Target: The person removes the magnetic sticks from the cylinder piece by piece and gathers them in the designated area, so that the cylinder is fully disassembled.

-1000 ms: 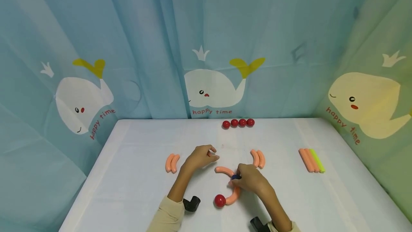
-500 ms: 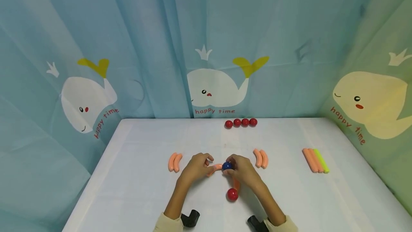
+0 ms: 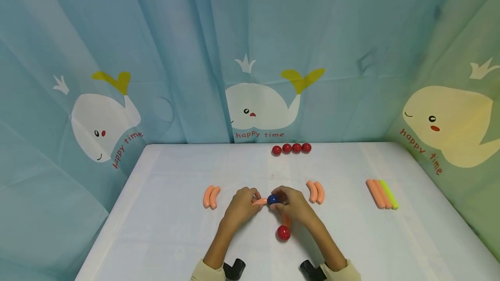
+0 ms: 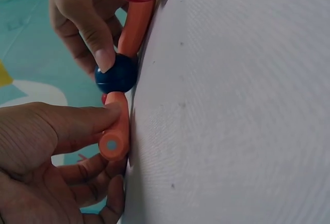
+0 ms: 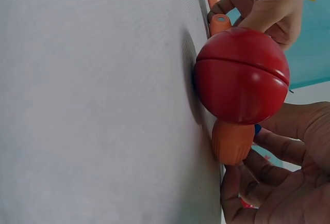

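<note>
My left hand (image 3: 241,206) pinches a short curved orange rod (image 4: 117,126) between thumb and fingers; a small grey disc shows in the rod's near end. At its other end the rod meets a blue ball (image 3: 272,199). My right hand (image 3: 295,206) grips that ball, thumb on its near side in the left wrist view. From the blue ball a second curved orange rod (image 3: 287,220) runs toward me, ending at a larger-looking red ball (image 5: 242,77). In the right wrist view this red ball covers part of the joined pieces. Everything lies close over the white table (image 3: 172,237).
Several red balls (image 3: 287,148) line the table's back edge. Curved orange rods lie in pairs, a left pair (image 3: 209,197) and a right pair (image 3: 315,192). Farther right are straight orange rods (image 3: 376,194) beside a green rod (image 3: 389,194). A blue whale-print curtain (image 3: 187,55) surrounds the table.
My left hand, at first hovering off the rod, has come down and pinched it. My right hand has shifted the blue ball away and leftward; the rods have turned and the red ball has slid rightward.
</note>
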A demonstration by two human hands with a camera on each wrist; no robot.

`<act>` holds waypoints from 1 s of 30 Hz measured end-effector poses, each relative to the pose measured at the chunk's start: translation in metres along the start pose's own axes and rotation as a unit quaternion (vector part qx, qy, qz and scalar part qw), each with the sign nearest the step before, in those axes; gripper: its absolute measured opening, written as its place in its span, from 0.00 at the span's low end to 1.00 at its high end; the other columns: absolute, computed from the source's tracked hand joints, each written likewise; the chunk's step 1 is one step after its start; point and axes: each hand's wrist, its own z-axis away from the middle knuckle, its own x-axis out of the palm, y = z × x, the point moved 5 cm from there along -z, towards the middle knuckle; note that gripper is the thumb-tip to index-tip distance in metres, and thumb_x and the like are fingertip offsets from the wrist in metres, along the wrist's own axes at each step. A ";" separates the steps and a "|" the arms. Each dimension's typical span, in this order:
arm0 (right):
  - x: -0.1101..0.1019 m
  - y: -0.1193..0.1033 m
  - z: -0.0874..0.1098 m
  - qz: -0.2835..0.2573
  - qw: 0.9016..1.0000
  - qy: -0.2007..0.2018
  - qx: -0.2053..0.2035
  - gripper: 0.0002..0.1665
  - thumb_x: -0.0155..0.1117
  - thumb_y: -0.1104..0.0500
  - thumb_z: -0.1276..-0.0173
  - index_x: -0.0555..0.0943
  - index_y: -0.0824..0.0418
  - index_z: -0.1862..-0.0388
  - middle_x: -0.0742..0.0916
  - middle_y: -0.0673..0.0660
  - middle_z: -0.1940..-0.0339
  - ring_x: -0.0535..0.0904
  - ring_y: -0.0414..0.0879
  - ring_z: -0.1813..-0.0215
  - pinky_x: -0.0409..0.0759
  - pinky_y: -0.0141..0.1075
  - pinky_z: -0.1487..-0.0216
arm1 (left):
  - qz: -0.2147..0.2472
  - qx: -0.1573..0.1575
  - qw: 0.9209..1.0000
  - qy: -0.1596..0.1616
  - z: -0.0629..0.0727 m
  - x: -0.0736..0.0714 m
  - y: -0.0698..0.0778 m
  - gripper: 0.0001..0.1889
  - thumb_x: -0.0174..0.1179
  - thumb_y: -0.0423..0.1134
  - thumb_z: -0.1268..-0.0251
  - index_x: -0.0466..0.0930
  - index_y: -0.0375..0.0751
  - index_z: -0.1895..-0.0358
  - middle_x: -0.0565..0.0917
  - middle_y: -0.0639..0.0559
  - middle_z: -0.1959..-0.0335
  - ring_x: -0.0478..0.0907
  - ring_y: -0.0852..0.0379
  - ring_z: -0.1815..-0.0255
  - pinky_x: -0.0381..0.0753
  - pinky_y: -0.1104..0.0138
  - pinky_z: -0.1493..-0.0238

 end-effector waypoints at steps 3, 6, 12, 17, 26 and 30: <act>0.001 0.000 0.000 -0.003 1.000 -0.005 -0.003 0.19 0.73 0.65 0.42 0.81 0.66 0.52 0.87 0.57 0.61 0.83 0.46 0.58 0.81 0.33 0.58 | -0.003 -0.002 1.000 0.004 0.000 0.001 -0.001 0.09 0.70 0.36 0.43 0.82 0.38 0.62 0.76 0.50 0.71 0.68 0.61 0.73 0.68 0.70 0.73; 0.001 0.000 0.000 -0.005 1.000 -0.008 -0.003 0.18 0.73 0.64 0.42 0.81 0.66 0.52 0.86 0.56 0.61 0.82 0.46 0.58 0.81 0.33 0.58 | -0.006 0.000 1.000 0.008 0.001 0.001 -0.002 0.08 0.70 0.36 0.43 0.83 0.38 0.62 0.76 0.50 0.72 0.67 0.61 0.73 0.68 0.71 0.73; 0.001 -0.002 0.001 -0.008 1.000 -0.013 -0.012 0.17 0.72 0.64 0.41 0.80 0.67 0.53 0.86 0.59 0.62 0.83 0.47 0.59 0.81 0.31 0.60 | -0.004 0.006 1.000 0.012 0.002 0.000 -0.001 0.08 0.69 0.37 0.42 0.83 0.38 0.62 0.75 0.51 0.72 0.67 0.61 0.73 0.68 0.71 0.72; 0.000 -0.003 0.001 -0.006 1.000 -0.018 -0.015 0.17 0.71 0.64 0.41 0.80 0.67 0.53 0.86 0.59 0.61 0.82 0.47 0.58 0.81 0.31 0.60 | 0.001 0.002 1.000 0.009 0.002 0.000 0.000 0.08 0.69 0.36 0.42 0.83 0.38 0.62 0.75 0.51 0.72 0.67 0.61 0.73 0.68 0.71 0.72; -0.001 -0.001 -0.001 0.009 1.000 0.002 0.007 0.16 0.72 0.65 0.41 0.81 0.64 0.54 0.86 0.56 0.62 0.82 0.45 0.58 0.81 0.34 0.58 | 0.004 -0.010 1.000 -0.002 0.000 0.000 -0.001 0.07 0.70 0.37 0.42 0.84 0.40 0.63 0.74 0.52 0.73 0.66 0.61 0.73 0.67 0.71 0.73; -0.002 0.001 -0.002 0.011 1.000 0.010 0.022 0.16 0.72 0.65 0.42 0.81 0.64 0.54 0.86 0.55 0.62 0.82 0.44 0.58 0.81 0.35 0.57 | 0.017 -0.009 1.000 -0.006 0.000 -0.002 -0.003 0.06 0.69 0.39 0.41 0.84 0.41 0.64 0.72 0.54 0.74 0.66 0.62 0.74 0.67 0.71 0.73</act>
